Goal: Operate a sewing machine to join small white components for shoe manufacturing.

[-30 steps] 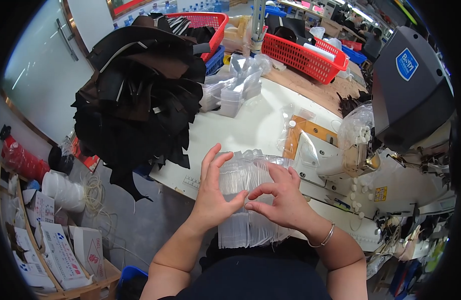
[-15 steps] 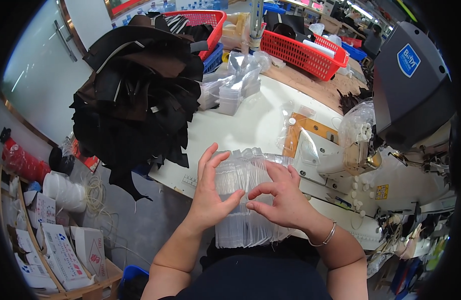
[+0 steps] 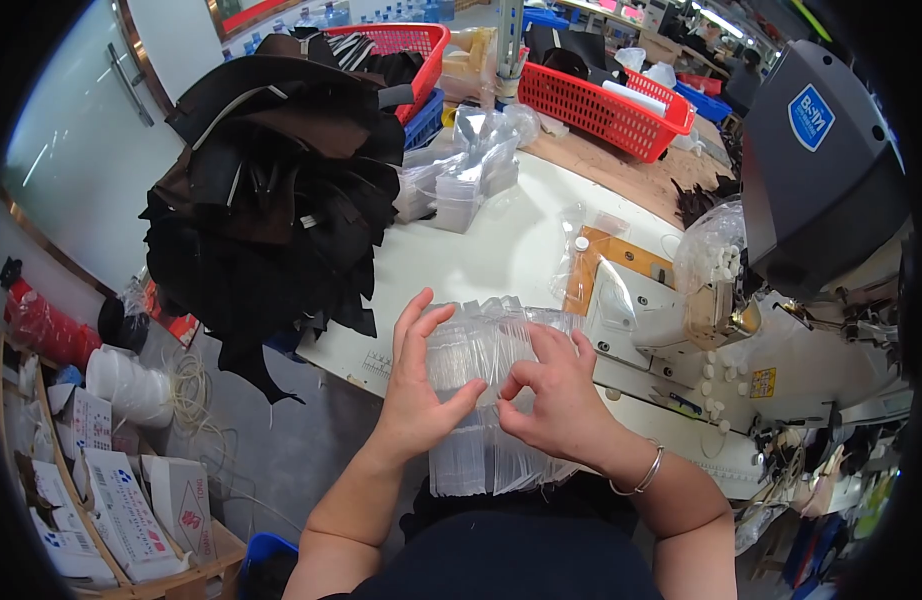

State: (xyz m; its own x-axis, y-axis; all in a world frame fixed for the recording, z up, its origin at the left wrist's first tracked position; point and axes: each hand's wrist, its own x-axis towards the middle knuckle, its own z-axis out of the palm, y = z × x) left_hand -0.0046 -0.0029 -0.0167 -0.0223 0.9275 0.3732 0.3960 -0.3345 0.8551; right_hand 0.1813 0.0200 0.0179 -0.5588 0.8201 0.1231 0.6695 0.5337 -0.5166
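The left forearm [image 3: 354, 497] and right forearm [image 3: 679, 495] slant inward from bent elbows. The left grip [image 3: 413, 405] stands wide, fingers raised and slightly curled, thumb stretched toward the right. The right grip [image 3: 558, 405] curves its index finger round to the thumb, tips very close; whether they meet is unclear. Its other fingers reach forward.

2 hands [image 3: 416, 405] [image 3: 556, 400], 2 large red baskets [image 3: 586, 108] [image 3: 431, 58], 1 bracelet [image 3: 655, 468], 1 dark machine head [image 3: 826, 180]
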